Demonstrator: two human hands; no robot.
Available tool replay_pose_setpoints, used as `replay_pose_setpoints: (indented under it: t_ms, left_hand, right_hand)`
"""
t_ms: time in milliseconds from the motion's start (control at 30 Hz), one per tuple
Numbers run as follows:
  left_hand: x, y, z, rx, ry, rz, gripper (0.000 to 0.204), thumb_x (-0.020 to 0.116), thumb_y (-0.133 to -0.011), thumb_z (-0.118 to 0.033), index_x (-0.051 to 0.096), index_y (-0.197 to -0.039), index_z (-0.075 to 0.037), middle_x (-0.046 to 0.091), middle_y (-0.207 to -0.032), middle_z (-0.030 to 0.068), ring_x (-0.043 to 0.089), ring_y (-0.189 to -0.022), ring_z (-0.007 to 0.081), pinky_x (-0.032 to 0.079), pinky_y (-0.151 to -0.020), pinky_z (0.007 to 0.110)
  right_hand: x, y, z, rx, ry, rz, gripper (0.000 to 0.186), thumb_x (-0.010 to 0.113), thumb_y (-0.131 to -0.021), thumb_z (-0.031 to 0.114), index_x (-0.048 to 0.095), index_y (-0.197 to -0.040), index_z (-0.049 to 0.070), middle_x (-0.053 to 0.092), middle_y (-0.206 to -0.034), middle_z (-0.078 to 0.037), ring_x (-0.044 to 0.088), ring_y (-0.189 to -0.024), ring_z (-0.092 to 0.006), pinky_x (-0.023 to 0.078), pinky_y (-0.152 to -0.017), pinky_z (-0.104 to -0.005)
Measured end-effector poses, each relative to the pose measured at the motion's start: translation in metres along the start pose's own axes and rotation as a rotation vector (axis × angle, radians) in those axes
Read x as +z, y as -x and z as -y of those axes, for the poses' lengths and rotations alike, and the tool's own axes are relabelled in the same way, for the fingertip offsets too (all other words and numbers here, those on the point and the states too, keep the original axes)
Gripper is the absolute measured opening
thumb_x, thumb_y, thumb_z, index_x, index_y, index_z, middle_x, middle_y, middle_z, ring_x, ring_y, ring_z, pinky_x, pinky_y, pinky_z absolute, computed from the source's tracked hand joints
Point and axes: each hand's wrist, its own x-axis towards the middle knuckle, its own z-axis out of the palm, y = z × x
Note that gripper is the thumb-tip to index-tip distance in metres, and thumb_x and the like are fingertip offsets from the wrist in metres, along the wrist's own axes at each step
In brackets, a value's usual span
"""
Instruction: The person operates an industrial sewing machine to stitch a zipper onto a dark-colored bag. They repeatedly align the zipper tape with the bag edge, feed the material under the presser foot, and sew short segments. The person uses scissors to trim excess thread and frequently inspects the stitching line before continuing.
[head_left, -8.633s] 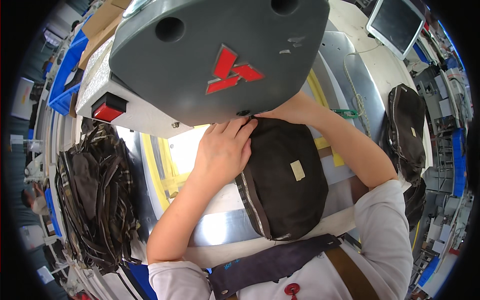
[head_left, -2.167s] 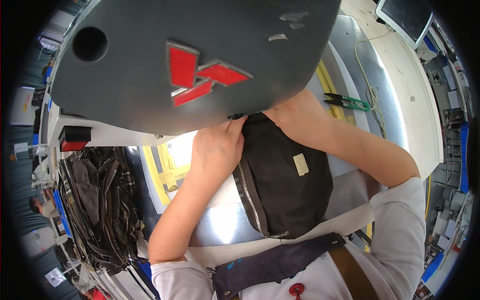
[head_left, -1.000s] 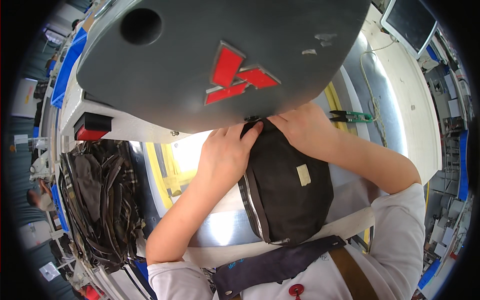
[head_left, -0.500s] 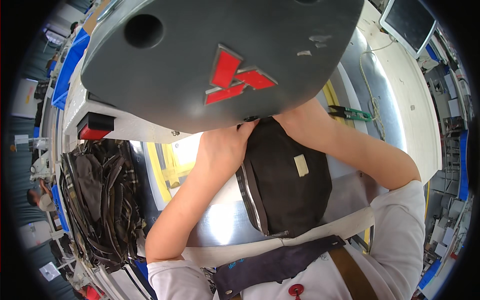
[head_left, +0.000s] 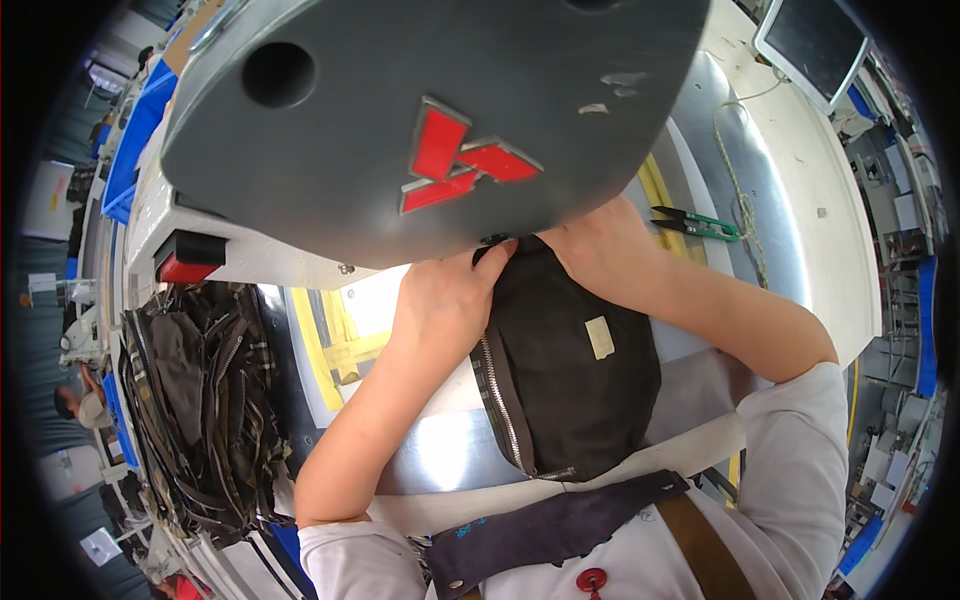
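A black fabric bag piece (head_left: 575, 390) lies on the metal work plate, with a silver zipper (head_left: 505, 405) along its left side and a small pale yellow tag (head_left: 599, 338) on its face. My left hand (head_left: 445, 300) pinches its upper left edge, thumb pressed onto the cloth. On the upper right edge rests my right hand (head_left: 605, 245), its fingers hidden beneath the grey sewing machine head (head_left: 340, 170). That head, bearing a red emblem, also hides the far end of the fabric.
Left of the plate is a pile of dark bag pieces with zippers (head_left: 205, 400). Green-handled thread snips (head_left: 700, 224) lie to the right, beside a pale cord (head_left: 745, 205). A tablet-like screen (head_left: 812, 45) stands far right. Yellow tape strips (head_left: 335, 340) mark the plate.
The view has shifted slightly. Both hands stay at the upper edge of the black fabric bag piece, whose zipper side now bulges a little differently.
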Motion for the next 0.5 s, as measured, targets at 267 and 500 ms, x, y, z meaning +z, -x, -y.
replay_pose_setpoints:
  t_ms: [267, 500]
  left_hand:
    - [0.008, 0.003, -0.009, 0.034, 0.033, -0.044, 0.045, 0.061, -0.071, 0.007, 0.066, -0.113, -0.009, 0.059, -0.118, 0.0104, 0.063, -0.098, 0.0299, 0.054, -0.08, 0.038]
    - [-0.016, 0.044, -0.053, -0.263, 0.569, -0.009, 0.031, 0.07, -0.081, -0.003, 0.063, -0.111, -0.003, 0.061, -0.105, 0.0094, 0.063, -0.09, 0.0212, 0.051, -0.076, 0.029]
  right_hand:
    - [0.003, 0.015, -0.001, 0.1, -0.124, 0.009, 0.031, 0.06, -0.077, 0.007, 0.066, -0.107, 0.005, 0.062, -0.106, -0.004, 0.059, -0.096, -0.0228, 0.053, -0.077, -0.0351]
    - [-0.024, 0.07, 0.047, 0.001, -0.361, -0.008, 0.027, 0.06, -0.077, 0.006, 0.067, -0.104, 0.005, 0.063, -0.103, -0.007, 0.06, -0.095, -0.0239, 0.053, -0.076, -0.0349]
